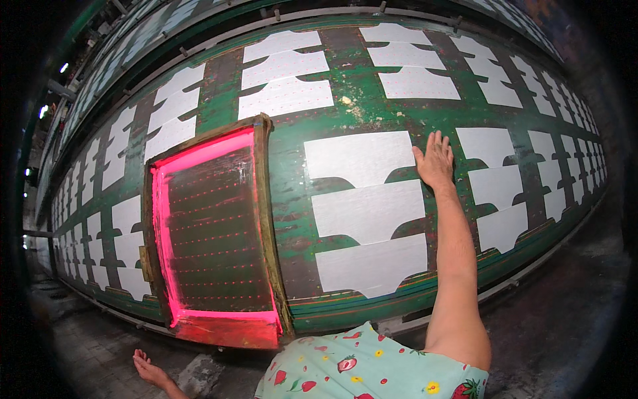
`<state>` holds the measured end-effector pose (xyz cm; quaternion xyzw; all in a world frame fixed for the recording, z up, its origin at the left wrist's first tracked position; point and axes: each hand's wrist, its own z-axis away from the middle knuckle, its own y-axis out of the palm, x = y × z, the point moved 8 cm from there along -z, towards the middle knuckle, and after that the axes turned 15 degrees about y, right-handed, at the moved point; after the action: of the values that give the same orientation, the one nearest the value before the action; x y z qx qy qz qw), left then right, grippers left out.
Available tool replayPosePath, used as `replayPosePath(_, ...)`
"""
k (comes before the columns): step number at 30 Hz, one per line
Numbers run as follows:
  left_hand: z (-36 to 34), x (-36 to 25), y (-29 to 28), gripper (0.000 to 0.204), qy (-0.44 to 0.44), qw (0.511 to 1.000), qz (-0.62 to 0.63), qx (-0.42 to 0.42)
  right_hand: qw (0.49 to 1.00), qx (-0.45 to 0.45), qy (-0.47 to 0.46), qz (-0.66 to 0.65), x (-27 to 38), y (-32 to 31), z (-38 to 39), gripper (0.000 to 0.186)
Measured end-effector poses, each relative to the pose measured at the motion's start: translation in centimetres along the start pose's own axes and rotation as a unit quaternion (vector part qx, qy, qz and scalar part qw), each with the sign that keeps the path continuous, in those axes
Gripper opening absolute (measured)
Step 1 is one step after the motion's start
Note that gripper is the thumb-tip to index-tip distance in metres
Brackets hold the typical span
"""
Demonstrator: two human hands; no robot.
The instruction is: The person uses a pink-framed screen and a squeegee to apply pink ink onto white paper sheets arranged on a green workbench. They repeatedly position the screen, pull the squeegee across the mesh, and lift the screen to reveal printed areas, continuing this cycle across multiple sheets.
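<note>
My right hand (pixel 436 158) lies open, fingers stretched, on the green table (pixel 352 120), just right of a stack-like column of three white cut pieces (pixel 359 159) laid edge to edge. Another column of white pieces (pixel 493 189) is to its right. A wooden-framed printing screen (pixel 212 239), with bright pink ink round its inner border and rows of small pink dots, rests on the table left of the middle. My left hand (pixel 145 369) hangs open and empty below the table's front edge, fingers loosely curved, left of my patterned clothing.
Rows of white pieces (pixel 282 90), some with pink dots, cover the long table to both sides. A rail with posts (pixel 382 8) runs along the back, with another table (pixel 505 20) beyond it. Lights (pixel 43 112) show at the left; dark floor (pixel 545 319) lies along the near edge.
</note>
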<state>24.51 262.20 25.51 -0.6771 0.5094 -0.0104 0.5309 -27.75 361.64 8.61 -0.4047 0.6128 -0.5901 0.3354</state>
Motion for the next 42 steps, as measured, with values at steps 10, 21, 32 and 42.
replayPosePath(10, -1.8, -6.5, 5.9, 0.051, 0.111, 0.988, 0.029, 0.103, 0.937, 0.077, -0.317, -0.124, 16.9, 2.2, 8.9, 0.094)
replayPosePath(21, 3.0, 2.8, 1.8, 0.059, -0.093, 0.994, 0.056, -0.009, 0.998, 0.032, -0.021, -0.040, 3.6, 1.2, -1.9, 0.088)
replayPosePath(32, 2.2, 4.5, 4.4, 0.031, 0.041, 0.996, 0.078, 0.023, 0.995, 0.009, -0.059, -0.086, 6.6, -3.7, 11.0, 0.073)
replayPosePath(42, -8.3, 5.2, 17.7, 0.028, 0.093, 0.983, 0.139, 0.082, 0.933, 0.148, -0.113, -0.307, 13.5, -5.2, 32.9, 0.041)
